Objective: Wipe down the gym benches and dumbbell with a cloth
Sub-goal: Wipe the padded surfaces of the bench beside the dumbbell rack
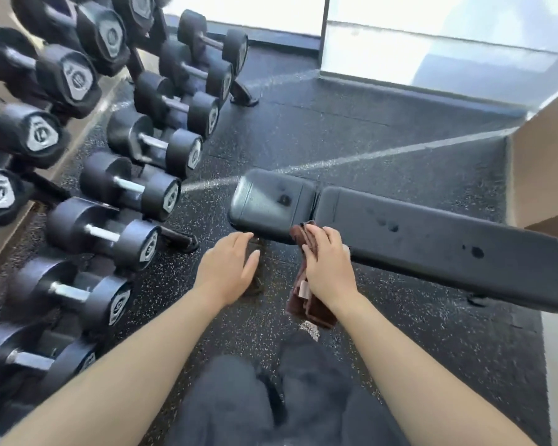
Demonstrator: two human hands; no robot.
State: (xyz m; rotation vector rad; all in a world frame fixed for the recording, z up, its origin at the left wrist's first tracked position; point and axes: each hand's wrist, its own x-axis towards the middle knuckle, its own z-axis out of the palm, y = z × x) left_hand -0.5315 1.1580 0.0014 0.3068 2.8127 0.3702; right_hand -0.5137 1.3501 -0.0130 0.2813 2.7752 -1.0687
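At the bottom of the frame are my legs in dark trousers (239,410), over the speckled black floor (400,317). Just above them, both forearms reach up toward the middle. My left hand (227,268) is released, its fingers straight and together, holding nothing, just short of the near edge of the bench (432,239). My right hand (327,268) is closed around a brown cloth (310,309). The cloth's top end is bunched under my fingers at the bench's near edge, close to the gap between the seat pad (268,204) and the long back pad, and the rest hangs down below my wrist (a pale label shows on it). The bench runs from centre to the right edge, with a few dark spots on its pads. Down the left side, dumbbells (123,185) sit in rows on a rack. At the upper right is a bright window (448,37).
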